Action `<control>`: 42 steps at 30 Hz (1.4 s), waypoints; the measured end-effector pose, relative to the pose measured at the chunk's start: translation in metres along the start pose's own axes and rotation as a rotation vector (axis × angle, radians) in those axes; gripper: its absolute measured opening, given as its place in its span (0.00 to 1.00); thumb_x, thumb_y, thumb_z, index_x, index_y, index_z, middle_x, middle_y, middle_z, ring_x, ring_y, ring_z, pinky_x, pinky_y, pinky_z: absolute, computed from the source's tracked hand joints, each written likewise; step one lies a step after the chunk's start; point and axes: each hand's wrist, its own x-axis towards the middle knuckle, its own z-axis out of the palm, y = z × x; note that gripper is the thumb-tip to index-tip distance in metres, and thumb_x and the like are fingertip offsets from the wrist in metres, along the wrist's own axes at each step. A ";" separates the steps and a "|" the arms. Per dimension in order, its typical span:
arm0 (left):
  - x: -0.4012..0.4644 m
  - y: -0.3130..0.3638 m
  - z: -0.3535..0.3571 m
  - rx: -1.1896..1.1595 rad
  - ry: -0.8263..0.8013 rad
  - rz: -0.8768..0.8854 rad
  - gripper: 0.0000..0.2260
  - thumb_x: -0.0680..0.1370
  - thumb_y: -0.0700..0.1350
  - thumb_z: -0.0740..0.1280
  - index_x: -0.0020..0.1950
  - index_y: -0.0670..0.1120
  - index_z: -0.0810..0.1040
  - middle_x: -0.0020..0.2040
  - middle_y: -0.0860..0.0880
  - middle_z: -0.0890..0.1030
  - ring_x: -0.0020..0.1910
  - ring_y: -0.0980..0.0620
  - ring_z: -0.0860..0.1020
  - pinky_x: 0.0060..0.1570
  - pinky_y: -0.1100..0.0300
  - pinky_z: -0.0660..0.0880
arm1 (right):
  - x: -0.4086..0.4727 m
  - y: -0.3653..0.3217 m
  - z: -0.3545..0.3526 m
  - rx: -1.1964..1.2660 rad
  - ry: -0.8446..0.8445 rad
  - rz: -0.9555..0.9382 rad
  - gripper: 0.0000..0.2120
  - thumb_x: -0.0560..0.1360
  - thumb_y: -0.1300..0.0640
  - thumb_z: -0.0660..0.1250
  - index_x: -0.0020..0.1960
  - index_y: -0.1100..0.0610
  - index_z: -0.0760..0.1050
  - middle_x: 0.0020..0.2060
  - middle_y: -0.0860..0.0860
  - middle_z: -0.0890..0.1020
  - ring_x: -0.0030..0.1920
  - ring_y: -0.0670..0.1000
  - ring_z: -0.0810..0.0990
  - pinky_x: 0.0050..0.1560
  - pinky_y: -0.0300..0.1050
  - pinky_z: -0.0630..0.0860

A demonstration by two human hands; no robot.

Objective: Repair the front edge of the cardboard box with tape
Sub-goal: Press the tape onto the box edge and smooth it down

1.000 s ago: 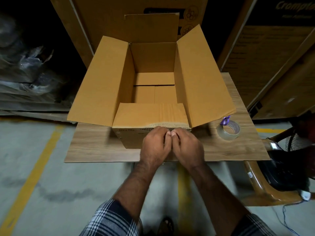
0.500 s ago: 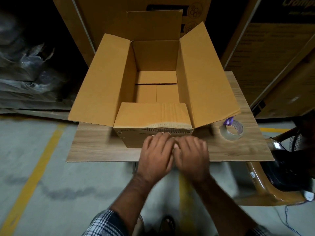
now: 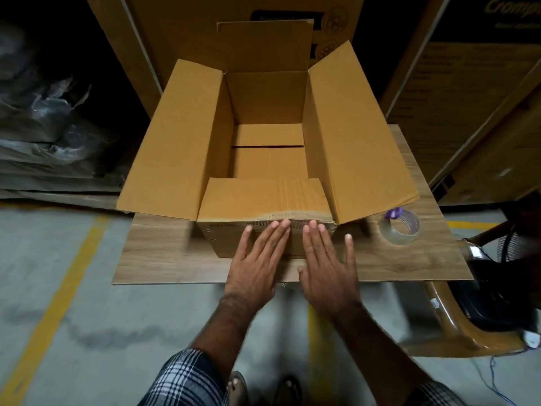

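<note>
Both hands uncurl: the left hand (image 3: 257, 256) and right hand (image 3: 328, 259) now lie flat, fingers spread, against the cardboard box's (image 3: 263, 241) near face.

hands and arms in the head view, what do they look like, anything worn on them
Both the left hand and right hand are bare: no gloves, rings or watch show. The forearms are bare too. Near the bottom edge each arm comes out of a checked sleeve in dark blue or black with white lines, rolled or cut short near the elbow.
</note>
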 end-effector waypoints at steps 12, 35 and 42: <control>-0.007 0.013 -0.022 -0.198 0.388 0.102 0.32 0.79 0.47 0.63 0.82 0.42 0.61 0.83 0.42 0.59 0.83 0.45 0.56 0.80 0.42 0.55 | -0.019 0.000 -0.022 0.114 0.381 -0.001 0.26 0.80 0.54 0.63 0.77 0.58 0.69 0.77 0.53 0.69 0.78 0.51 0.66 0.70 0.63 0.66; 0.044 -0.024 -0.025 -0.181 0.588 0.121 0.18 0.78 0.35 0.58 0.61 0.40 0.85 0.61 0.42 0.85 0.63 0.44 0.83 0.75 0.40 0.66 | 0.050 0.040 -0.030 0.011 0.452 -0.172 0.19 0.84 0.57 0.54 0.64 0.53 0.81 0.61 0.49 0.85 0.71 0.52 0.77 0.65 0.60 0.67; 0.038 -0.035 -0.023 -0.170 0.595 0.123 0.19 0.76 0.34 0.60 0.62 0.40 0.84 0.61 0.42 0.85 0.62 0.44 0.83 0.75 0.39 0.64 | 0.043 0.057 -0.038 -0.089 0.412 -0.178 0.18 0.77 0.61 0.63 0.65 0.53 0.79 0.69 0.51 0.79 0.77 0.56 0.68 0.70 0.65 0.62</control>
